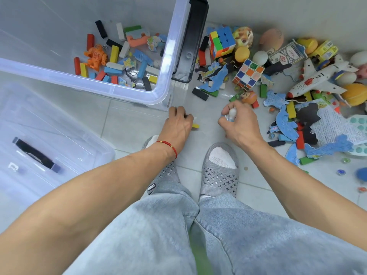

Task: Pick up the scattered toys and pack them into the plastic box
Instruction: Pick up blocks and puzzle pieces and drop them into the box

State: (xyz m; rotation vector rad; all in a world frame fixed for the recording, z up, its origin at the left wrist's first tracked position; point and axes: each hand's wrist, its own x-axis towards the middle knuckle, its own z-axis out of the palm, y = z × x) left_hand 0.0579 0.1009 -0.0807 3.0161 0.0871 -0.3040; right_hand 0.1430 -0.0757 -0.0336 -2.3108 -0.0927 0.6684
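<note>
The toys left on the floor look light and mostly rigid: small wooden blocks that should pinch easily across their long sides, thin blue puzzle pieces [286, 124] that lie flat and probably need a fingernail under an edge, and glass marbles [341, 172] that will likely roll away if nudged. The heap sits to the right and far right, around a mixed-up cube [248, 74] and a white toy plane [317, 78]. The plastic box [168, 56] stands at far left, already holding blocks and an orange figure [95, 56]. The right hand [239, 124] is curled, its grip holding a small white-and-blue piece whose shape I cannot make out. The left hand [178, 126] reaches palm-down to the floor, fingertips curled over small blocks, a yellow block [195, 126] showing just beside them; whether that grip has closed on anything I cannot tell.
</note>
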